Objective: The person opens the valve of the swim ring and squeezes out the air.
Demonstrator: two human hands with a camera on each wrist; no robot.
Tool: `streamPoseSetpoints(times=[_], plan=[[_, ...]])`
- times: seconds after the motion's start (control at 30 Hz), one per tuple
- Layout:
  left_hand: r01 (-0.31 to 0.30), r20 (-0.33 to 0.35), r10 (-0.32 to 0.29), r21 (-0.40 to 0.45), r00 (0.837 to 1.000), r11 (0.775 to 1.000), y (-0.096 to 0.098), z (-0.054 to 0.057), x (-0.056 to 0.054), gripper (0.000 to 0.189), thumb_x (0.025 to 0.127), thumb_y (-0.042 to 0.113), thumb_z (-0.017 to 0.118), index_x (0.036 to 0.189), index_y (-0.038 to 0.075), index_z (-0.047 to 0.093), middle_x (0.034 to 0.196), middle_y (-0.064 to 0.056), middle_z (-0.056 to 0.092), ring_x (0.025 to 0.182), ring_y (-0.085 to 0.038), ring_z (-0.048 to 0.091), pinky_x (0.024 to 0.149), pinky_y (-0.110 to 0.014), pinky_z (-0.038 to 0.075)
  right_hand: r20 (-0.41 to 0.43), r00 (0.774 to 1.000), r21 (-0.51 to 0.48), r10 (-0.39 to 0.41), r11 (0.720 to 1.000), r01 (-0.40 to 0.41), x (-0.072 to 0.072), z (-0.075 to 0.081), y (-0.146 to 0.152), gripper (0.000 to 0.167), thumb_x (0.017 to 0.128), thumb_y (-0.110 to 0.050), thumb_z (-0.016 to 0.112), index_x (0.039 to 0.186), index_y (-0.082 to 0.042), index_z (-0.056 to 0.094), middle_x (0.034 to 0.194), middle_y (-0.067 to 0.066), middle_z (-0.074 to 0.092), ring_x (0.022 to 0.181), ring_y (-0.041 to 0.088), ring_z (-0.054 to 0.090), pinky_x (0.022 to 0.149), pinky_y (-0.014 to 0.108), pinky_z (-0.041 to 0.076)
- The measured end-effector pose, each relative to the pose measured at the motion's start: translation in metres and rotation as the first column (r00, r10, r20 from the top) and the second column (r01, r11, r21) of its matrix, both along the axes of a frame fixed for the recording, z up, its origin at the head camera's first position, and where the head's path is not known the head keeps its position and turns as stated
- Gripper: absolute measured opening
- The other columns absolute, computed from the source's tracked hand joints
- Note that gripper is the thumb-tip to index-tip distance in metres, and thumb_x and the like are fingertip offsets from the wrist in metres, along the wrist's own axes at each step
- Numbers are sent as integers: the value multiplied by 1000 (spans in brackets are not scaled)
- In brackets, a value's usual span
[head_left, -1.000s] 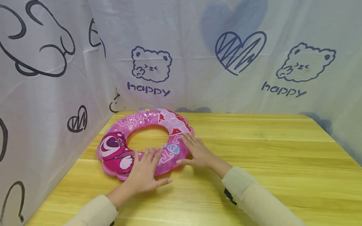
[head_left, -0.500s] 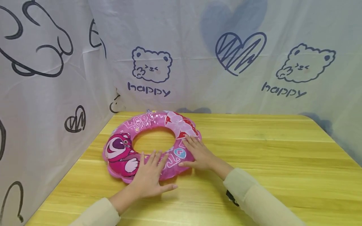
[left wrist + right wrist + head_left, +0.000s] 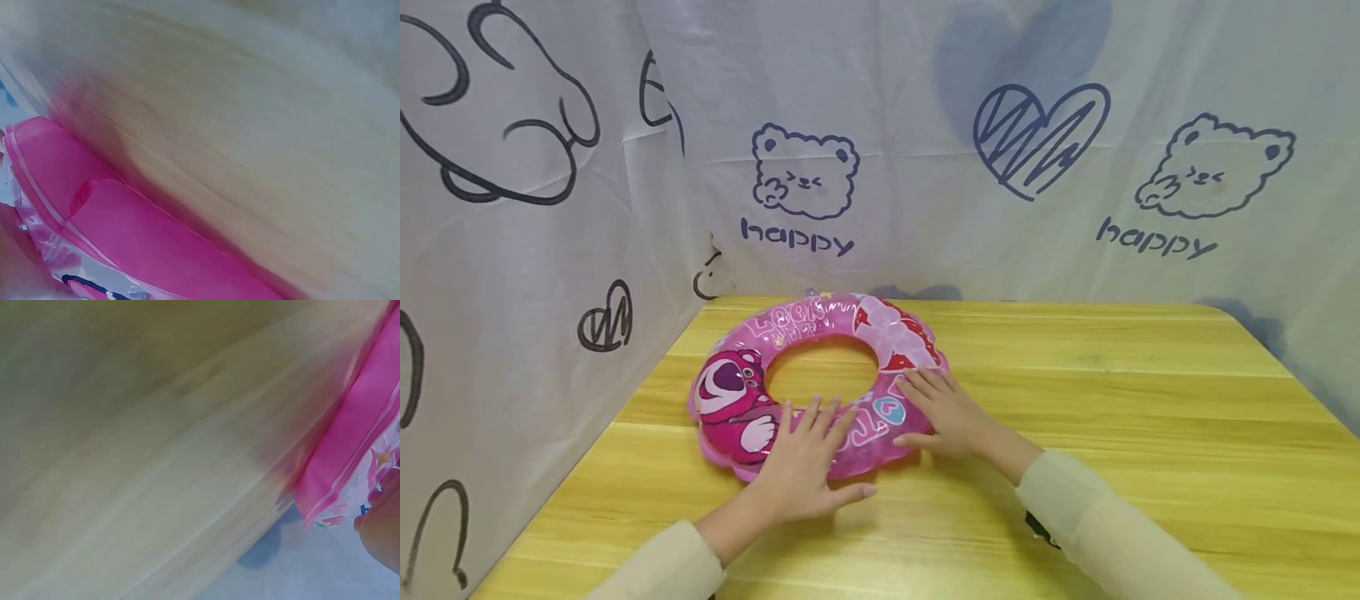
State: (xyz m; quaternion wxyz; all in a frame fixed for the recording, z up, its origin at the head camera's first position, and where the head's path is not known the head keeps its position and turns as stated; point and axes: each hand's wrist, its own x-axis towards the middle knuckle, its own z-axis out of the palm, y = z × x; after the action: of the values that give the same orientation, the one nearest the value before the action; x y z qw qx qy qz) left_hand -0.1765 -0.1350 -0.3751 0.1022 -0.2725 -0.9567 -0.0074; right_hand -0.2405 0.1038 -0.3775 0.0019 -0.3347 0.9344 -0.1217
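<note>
A pink inflatable swim ring (image 3: 790, 321) with a printed bear on its left side lies flat on the wooden table, left of centre. My left hand (image 3: 803, 467) rests on its near edge with fingers spread and straight, thumb out to the right. On the ring's right side lies my right hand (image 3: 951, 417), its fingers straight over the printed letters. In the left wrist view the ring's pink side (image 3: 144, 231) stands against the table. The right wrist view shows the ring's seam edge (image 3: 350, 437) and part of my right hand (image 3: 384, 525) at it.
The yellow wood-grain table (image 3: 1112, 400) extends to the right of the ring. A white cloth (image 3: 910, 192) with drawn bears and hearts hangs behind the table, and another stretch of cloth (image 3: 550, 250) runs along its left side.
The swim ring has slid to the right across the table, with both hands moving along on it. The fingers have stayed straight throughout.
</note>
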Motion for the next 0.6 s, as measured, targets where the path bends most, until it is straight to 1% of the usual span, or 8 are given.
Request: streamPoseSetpoints(times=[0.13,0.37,0.6], plan=[[9,-3,-9,9,1000,1000,1,2,-1,91,78,73,46,145,13,33,149,-16,33,138,-40,26,109,-65,14,-14,1000,-12,17,1000,-17,4,1,8,79,87,-49,56,146,-5,28,152,19,25,142,37,17,116,53,12],[20,4,-20,25,1000,999,3,1,-4,88,79,72,46,144,13,35,149,-17,32,138,-39,26,109,-64,16,-21,999,-25,37,999,-38,8,0,18,76,89,-47,55,146,-6,27,152,18,24,142,37,16,115,53,14],[25,32,-26,24,999,999,5,1,-5,88,79,72,45,144,14,35,151,-15,30,140,-38,23,111,-63,11,-35,998,-8,48,999,-48,11,1,26,74,89,-47,55,145,-5,30,152,18,26,142,37,17,115,53,17]])
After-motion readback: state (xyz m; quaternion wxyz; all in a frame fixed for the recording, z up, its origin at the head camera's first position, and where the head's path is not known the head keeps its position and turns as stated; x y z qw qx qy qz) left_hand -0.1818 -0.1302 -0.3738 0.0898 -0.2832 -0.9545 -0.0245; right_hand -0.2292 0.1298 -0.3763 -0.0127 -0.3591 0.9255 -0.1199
